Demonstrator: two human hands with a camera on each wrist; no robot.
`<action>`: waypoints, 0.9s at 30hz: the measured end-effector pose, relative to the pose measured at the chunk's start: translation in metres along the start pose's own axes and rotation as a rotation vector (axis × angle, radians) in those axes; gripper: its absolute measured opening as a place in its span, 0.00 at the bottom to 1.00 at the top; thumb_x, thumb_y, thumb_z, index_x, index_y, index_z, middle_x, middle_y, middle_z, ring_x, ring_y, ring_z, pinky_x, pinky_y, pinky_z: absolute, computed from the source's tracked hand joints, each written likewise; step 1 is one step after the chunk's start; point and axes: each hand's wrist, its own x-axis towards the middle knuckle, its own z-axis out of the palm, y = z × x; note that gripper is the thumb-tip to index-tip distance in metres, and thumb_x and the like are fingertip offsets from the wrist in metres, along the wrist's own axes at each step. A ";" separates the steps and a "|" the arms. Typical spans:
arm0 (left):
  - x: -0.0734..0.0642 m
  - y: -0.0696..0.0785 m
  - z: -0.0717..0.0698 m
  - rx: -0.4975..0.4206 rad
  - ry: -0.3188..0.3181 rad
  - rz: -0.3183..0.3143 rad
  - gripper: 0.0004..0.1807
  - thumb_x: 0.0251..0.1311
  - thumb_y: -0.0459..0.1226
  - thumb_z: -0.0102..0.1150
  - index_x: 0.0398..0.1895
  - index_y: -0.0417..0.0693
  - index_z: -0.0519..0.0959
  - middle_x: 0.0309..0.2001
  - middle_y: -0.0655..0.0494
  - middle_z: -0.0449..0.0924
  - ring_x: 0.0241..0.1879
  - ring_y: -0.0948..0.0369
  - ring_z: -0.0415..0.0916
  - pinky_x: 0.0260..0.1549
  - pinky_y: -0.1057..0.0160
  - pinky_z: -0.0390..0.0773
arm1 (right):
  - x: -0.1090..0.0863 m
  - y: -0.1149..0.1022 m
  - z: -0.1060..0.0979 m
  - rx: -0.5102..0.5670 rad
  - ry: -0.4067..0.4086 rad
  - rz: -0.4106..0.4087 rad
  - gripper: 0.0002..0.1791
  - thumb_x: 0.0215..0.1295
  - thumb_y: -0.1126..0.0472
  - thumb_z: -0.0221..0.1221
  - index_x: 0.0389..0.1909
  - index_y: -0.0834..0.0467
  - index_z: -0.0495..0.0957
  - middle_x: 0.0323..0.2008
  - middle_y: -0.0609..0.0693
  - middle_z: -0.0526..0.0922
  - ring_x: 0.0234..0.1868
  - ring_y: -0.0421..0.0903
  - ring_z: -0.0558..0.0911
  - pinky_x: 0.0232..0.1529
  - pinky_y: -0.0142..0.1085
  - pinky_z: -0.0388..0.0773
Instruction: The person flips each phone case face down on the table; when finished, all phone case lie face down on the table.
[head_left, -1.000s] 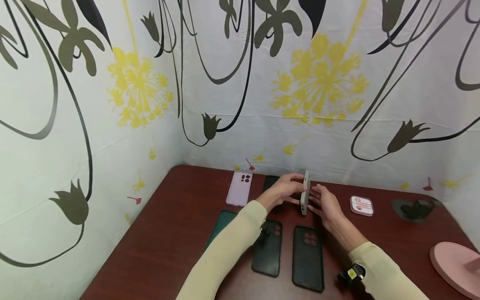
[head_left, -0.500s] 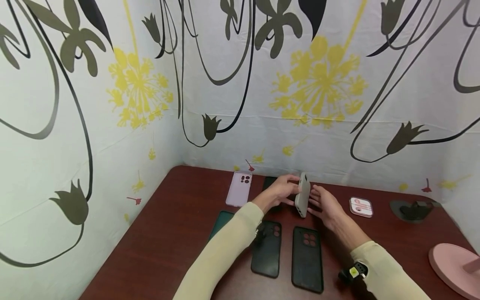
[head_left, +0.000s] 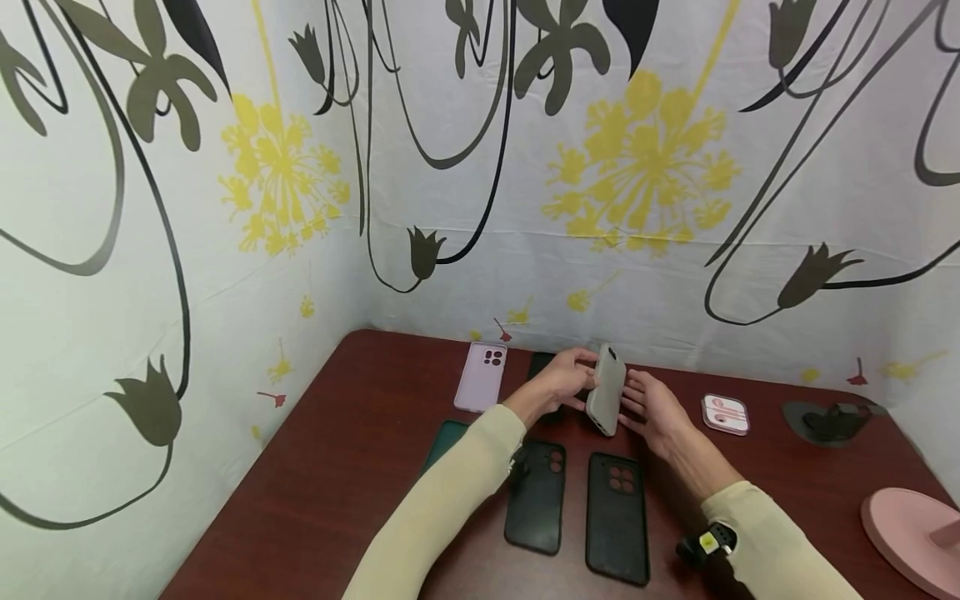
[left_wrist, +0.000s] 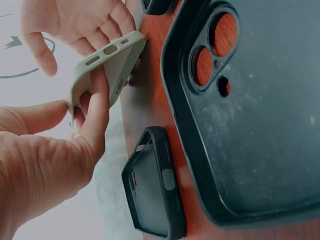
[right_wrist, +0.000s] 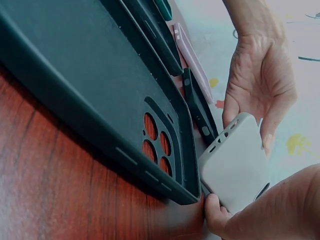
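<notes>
A light grey phone case (head_left: pixel 607 393) stands tilted above the far part of the table. My left hand (head_left: pixel 558 382) pinches it by its left edge; in the left wrist view the thumb lies outside and the fingers (left_wrist: pixel 99 95) reach into its hollow side. My right hand (head_left: pixel 656 412) is at the case's right edge with its fingers extended; in the right wrist view its fingertips (right_wrist: pixel 214 207) are at the case's lower edge. Firm contact there cannot be told. Two black phone cases, one on the left (head_left: pixel 536 500) and one on the right (head_left: pixel 617 517), lie nearer me.
A lilac phone case (head_left: pixel 480 377) lies at the back left, beside a dark case (head_left: pixel 540 363) partly behind my left hand. A green case (head_left: pixel 444 437) is partly under my left sleeve. Rightward are boxed earphones (head_left: pixel 725 414), a dark stand (head_left: pixel 828 422) and a pink round base (head_left: pixel 911 533).
The grey case has turned from nearly edge-on to show its flat back, and shifted slightly left. My left hand turned with it; my right hand has barely moved.
</notes>
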 end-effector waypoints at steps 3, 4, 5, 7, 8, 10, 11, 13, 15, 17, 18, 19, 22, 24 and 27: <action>-0.001 0.000 -0.001 0.007 0.002 0.001 0.27 0.75 0.30 0.59 0.74 0.52 0.72 0.66 0.46 0.79 0.62 0.49 0.81 0.49 0.44 0.89 | 0.000 0.001 -0.001 -0.014 0.008 0.007 0.38 0.86 0.44 0.34 0.87 0.57 0.39 0.87 0.60 0.42 0.86 0.58 0.49 0.84 0.54 0.58; -0.002 0.001 -0.001 0.008 0.003 0.002 0.27 0.75 0.30 0.58 0.74 0.52 0.72 0.66 0.46 0.79 0.62 0.49 0.81 0.49 0.44 0.89 | 0.001 0.001 -0.002 -0.021 0.010 0.009 0.38 0.86 0.44 0.35 0.87 0.58 0.40 0.86 0.61 0.43 0.86 0.59 0.50 0.84 0.54 0.58; -0.002 0.001 -0.001 0.009 0.004 0.003 0.27 0.75 0.29 0.58 0.74 0.51 0.72 0.66 0.45 0.79 0.62 0.48 0.81 0.49 0.44 0.90 | 0.001 0.002 -0.002 -0.027 0.012 0.011 0.38 0.86 0.45 0.36 0.87 0.59 0.42 0.86 0.62 0.44 0.85 0.59 0.51 0.84 0.54 0.58; -0.002 0.001 -0.002 0.010 0.005 0.003 0.27 0.75 0.29 0.57 0.75 0.50 0.71 0.67 0.44 0.78 0.62 0.48 0.82 0.48 0.45 0.90 | 0.001 0.002 -0.004 -0.038 0.019 0.014 0.38 0.86 0.47 0.39 0.86 0.60 0.43 0.86 0.63 0.45 0.85 0.59 0.52 0.84 0.54 0.59; -0.003 0.001 -0.002 0.010 0.009 0.002 0.27 0.75 0.29 0.57 0.74 0.50 0.71 0.67 0.44 0.79 0.62 0.48 0.82 0.48 0.46 0.90 | 0.001 0.002 -0.005 -0.044 0.024 0.011 0.38 0.86 0.48 0.40 0.86 0.61 0.43 0.86 0.63 0.45 0.84 0.59 0.53 0.83 0.54 0.60; -0.003 0.001 -0.001 0.016 0.011 0.002 0.27 0.75 0.29 0.57 0.75 0.50 0.71 0.67 0.44 0.78 0.62 0.49 0.82 0.45 0.49 0.91 | 0.001 0.002 -0.006 -0.064 0.038 0.007 0.37 0.85 0.51 0.42 0.86 0.62 0.43 0.85 0.63 0.47 0.83 0.58 0.56 0.82 0.53 0.63; -0.003 0.001 -0.001 0.017 0.013 0.001 0.27 0.75 0.28 0.56 0.75 0.50 0.71 0.67 0.44 0.78 0.61 0.49 0.82 0.44 0.50 0.91 | 0.002 0.002 -0.007 -0.078 0.046 0.002 0.37 0.85 0.53 0.43 0.86 0.63 0.44 0.84 0.63 0.48 0.81 0.57 0.58 0.80 0.52 0.65; -0.003 0.001 -0.001 0.015 0.018 0.001 0.27 0.75 0.28 0.56 0.75 0.50 0.71 0.67 0.44 0.79 0.61 0.49 0.82 0.40 0.53 0.90 | 0.002 0.002 -0.008 -0.119 0.066 -0.015 0.37 0.83 0.57 0.45 0.85 0.64 0.45 0.83 0.63 0.51 0.77 0.55 0.62 0.75 0.49 0.71; -0.003 0.001 0.000 0.012 0.024 0.004 0.28 0.75 0.27 0.56 0.75 0.49 0.70 0.67 0.44 0.78 0.61 0.49 0.82 0.38 0.55 0.89 | 0.003 0.001 -0.009 -0.165 0.078 -0.037 0.36 0.82 0.62 0.46 0.84 0.66 0.46 0.82 0.64 0.54 0.75 0.53 0.65 0.68 0.45 0.75; -0.002 0.001 0.001 0.001 0.031 0.005 0.28 0.75 0.27 0.56 0.75 0.49 0.70 0.67 0.44 0.78 0.61 0.49 0.82 0.38 0.55 0.89 | 0.004 0.001 -0.010 -0.202 0.093 -0.055 0.37 0.81 0.64 0.47 0.84 0.66 0.47 0.82 0.65 0.55 0.74 0.53 0.66 0.63 0.42 0.78; -0.001 0.001 0.002 -0.004 0.033 0.005 0.28 0.75 0.27 0.55 0.75 0.49 0.70 0.67 0.43 0.78 0.62 0.48 0.82 0.39 0.55 0.90 | 0.004 0.001 -0.011 -0.216 0.100 -0.062 0.37 0.80 0.65 0.47 0.84 0.65 0.46 0.82 0.65 0.55 0.74 0.53 0.66 0.61 0.41 0.78; -0.001 0.000 0.002 -0.008 0.036 0.006 0.28 0.75 0.27 0.55 0.75 0.49 0.70 0.67 0.43 0.78 0.63 0.48 0.81 0.40 0.54 0.90 | 0.005 0.002 -0.011 -0.231 0.108 -0.066 0.37 0.80 0.65 0.48 0.84 0.65 0.47 0.83 0.65 0.55 0.75 0.53 0.66 0.60 0.39 0.79; 0.001 -0.002 0.004 -0.015 0.040 0.004 0.28 0.75 0.27 0.56 0.76 0.49 0.70 0.68 0.42 0.78 0.64 0.47 0.81 0.43 0.52 0.91 | 0.005 0.004 -0.013 -0.281 0.136 -0.076 0.39 0.79 0.65 0.51 0.85 0.63 0.47 0.81 0.66 0.56 0.73 0.54 0.68 0.57 0.36 0.81; 0.002 -0.003 0.006 -0.016 0.043 0.001 0.28 0.75 0.27 0.56 0.76 0.49 0.69 0.68 0.42 0.78 0.64 0.47 0.81 0.44 0.51 0.91 | 0.005 0.006 -0.014 -0.310 0.151 -0.082 0.39 0.79 0.64 0.53 0.85 0.62 0.48 0.80 0.67 0.58 0.71 0.53 0.71 0.54 0.34 0.82; 0.002 -0.005 0.007 -0.014 0.047 -0.008 0.29 0.75 0.27 0.56 0.76 0.48 0.69 0.68 0.41 0.78 0.63 0.46 0.81 0.43 0.50 0.91 | 0.005 0.008 -0.014 -0.335 0.173 -0.093 0.40 0.77 0.65 0.55 0.84 0.62 0.50 0.78 0.67 0.62 0.64 0.49 0.76 0.49 0.30 0.83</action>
